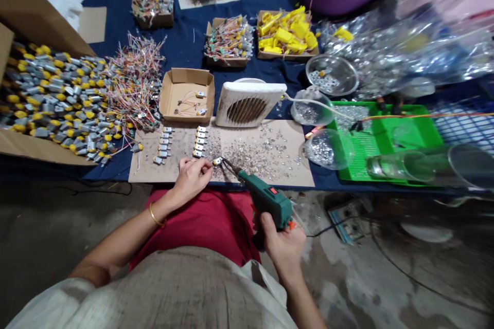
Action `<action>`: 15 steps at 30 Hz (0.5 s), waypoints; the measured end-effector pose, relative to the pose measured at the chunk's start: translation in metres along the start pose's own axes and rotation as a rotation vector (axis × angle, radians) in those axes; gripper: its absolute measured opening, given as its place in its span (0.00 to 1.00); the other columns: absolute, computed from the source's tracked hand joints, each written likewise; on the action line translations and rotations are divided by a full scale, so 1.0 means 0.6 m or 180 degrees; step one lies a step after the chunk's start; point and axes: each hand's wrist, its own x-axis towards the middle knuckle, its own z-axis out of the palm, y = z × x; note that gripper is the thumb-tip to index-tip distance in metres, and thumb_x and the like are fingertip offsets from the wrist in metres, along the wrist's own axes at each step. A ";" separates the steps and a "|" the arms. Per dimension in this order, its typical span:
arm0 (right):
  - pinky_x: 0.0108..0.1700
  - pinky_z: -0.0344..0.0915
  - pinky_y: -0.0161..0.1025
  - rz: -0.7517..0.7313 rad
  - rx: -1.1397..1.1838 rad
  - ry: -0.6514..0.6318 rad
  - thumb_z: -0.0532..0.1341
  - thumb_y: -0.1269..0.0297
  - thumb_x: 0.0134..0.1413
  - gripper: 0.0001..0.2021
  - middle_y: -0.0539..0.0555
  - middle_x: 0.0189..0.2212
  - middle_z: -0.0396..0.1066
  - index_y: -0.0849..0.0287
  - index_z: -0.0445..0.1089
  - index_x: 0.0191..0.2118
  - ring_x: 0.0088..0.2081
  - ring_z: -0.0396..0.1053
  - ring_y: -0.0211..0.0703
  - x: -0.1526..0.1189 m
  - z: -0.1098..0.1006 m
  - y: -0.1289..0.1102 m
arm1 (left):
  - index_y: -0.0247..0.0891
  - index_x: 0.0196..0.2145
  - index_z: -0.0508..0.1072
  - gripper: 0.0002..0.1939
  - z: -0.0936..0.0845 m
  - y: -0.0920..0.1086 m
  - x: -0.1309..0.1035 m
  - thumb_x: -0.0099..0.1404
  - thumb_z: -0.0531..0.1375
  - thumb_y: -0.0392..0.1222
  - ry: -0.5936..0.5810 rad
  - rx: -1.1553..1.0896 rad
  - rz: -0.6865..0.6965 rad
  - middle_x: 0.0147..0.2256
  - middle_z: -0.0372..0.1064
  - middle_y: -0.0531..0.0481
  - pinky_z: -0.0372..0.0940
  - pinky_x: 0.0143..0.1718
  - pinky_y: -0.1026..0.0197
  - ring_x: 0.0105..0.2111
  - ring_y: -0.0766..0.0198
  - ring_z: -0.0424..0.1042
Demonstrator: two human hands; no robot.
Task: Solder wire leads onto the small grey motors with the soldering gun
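My right hand (281, 239) is wrapped round the handle of a green soldering gun (267, 198), below the table's front edge. The gun's tip points up and left and meets a small motor (217, 161) with a white face. My left hand (192, 177) is closed, its thumb and fingertips pinched at the motor's left side; the exact grip is too small to tell. Just behind, a column of several motors (200, 141) stands on the cardboard sheet (309, 164), with another column of motors (164, 141) to its left. Metal bits lie scattered right of the tip.
A white vent fan (249, 105) stands behind the sheet, beside an open cardboard box (187, 74) holding wired motors. A large box of motors (54, 97) fills the left. Green trays (417, 136), clear cups (417, 167) and a steel bowl (349, 69) are at the right.
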 end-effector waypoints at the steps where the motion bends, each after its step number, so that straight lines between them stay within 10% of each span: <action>1: 0.25 0.66 0.34 0.0042 0.0032 -0.0014 0.62 0.46 0.48 0.20 0.52 0.14 0.65 0.57 0.69 0.19 0.22 0.68 0.43 0.000 -0.002 0.003 | 0.40 0.40 0.73 0.06 -0.006 0.000 -0.004 0.66 0.58 0.41 0.0054 0.0030 0.0066 0.36 0.76 0.52 0.51 0.52 0.54 0.40 0.62 0.72; 9: 0.15 0.61 0.37 0.1398 0.1701 -0.0013 0.60 0.38 0.49 0.26 0.54 0.16 0.69 0.60 0.71 0.25 0.14 0.62 0.40 0.026 0.016 0.033 | 0.40 0.44 0.70 0.15 -0.033 -0.007 -0.010 0.63 0.62 0.48 -0.0196 0.1033 0.0103 0.44 0.70 0.44 0.52 0.50 0.49 0.48 0.51 0.65; 15: 0.16 0.62 0.35 0.1356 0.2299 0.0168 0.63 0.40 0.49 0.25 0.55 0.17 0.71 0.63 0.71 0.29 0.15 0.65 0.39 0.060 0.033 0.011 | 0.39 0.35 0.70 0.06 -0.025 0.002 -0.006 0.68 0.56 0.41 -0.0186 0.0897 0.0027 0.38 0.70 0.47 0.57 0.47 0.53 0.43 0.56 0.67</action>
